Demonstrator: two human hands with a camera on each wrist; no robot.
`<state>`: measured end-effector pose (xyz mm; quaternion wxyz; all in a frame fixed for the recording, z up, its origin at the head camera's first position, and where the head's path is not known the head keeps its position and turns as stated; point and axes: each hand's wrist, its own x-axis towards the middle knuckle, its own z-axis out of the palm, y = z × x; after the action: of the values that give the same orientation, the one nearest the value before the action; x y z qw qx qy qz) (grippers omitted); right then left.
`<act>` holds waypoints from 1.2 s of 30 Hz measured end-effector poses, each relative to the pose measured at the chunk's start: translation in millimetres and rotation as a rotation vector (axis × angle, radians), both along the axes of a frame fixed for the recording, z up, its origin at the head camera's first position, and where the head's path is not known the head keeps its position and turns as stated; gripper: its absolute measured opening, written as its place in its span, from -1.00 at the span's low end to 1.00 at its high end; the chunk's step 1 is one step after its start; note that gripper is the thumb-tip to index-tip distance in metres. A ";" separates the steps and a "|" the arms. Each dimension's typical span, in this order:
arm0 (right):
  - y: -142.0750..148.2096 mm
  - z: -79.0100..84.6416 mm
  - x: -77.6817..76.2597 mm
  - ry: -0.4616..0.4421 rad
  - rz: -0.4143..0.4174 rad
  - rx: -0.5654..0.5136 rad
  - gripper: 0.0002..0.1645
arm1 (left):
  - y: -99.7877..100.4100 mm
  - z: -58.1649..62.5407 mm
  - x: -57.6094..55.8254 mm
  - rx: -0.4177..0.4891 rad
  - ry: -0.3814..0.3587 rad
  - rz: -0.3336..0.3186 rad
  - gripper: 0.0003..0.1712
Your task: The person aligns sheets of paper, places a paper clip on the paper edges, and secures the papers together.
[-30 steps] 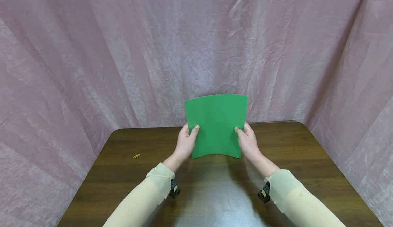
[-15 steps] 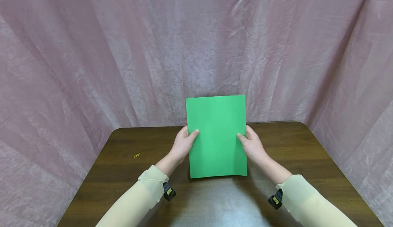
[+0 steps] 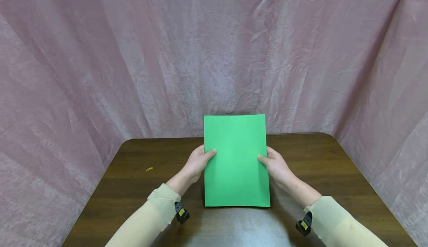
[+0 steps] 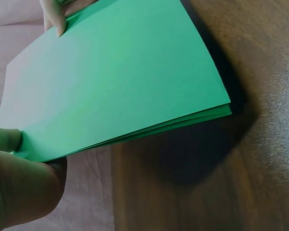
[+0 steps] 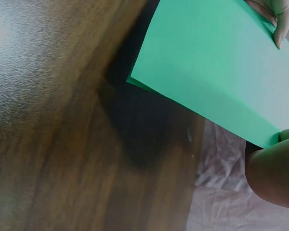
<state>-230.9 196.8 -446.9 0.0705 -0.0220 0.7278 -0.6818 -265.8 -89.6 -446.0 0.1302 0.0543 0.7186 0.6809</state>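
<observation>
Several green paper sheets are held in a stack above the table, tilted with their broad face toward the head camera. My left hand pinches the left edge, thumb on the front and fingers behind. On the opposite edge my right hand grips the same way. In the left wrist view the stack's layered edges are slightly fanned near one corner. The right wrist view shows a corner of the green sheets raised over its shadow on the wood. Fingers behind the paper are mostly hidden.
A yellow paper clip lies on the brown wooden table, left of my left hand. Pink curtains hang behind the table and along its sides.
The green sheets were bowed and tipped back a second ago; now they are flatter, show more of their face and sit lower, nearer me. Both hands have come down with them.
</observation>
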 end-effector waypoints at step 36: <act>10.3 -61.1 -13.8 -0.153 0.054 0.021 -0.47 | -2.1 -63.6 -11.0 0.063 -0.181 -0.043 -0.43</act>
<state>-244.7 207.0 -508.0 0.1445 0.0116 0.7265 -0.6717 -276.7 -91.7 -509.6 0.2074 0.0123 0.6808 0.7023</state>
